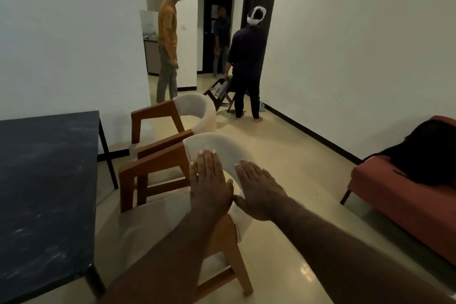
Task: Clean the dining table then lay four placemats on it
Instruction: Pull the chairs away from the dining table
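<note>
The dark dining table (pixel 47 180) fills the left of the view, its top smeared with pale streaks. No placemats or cloth show. Both my arms reach forward over a wooden chair (pixel 158 170) with a cream curved backrest. My left hand (pixel 209 182) lies flat with straight fingers on the top of that backrest. My right hand (pixel 259 192) is held flat beside it, palm down, fingers straight, thumb near the backrest edge. Neither hand holds anything.
A second matching chair (pixel 195 111) stands just beyond the first. A rust-red sofa (pixel 399 197) with a dark cloth on it sits at the right. Three people stand near the far doorways, one holding a small dark stool (pixel 219 96). Tiled floor lies between.
</note>
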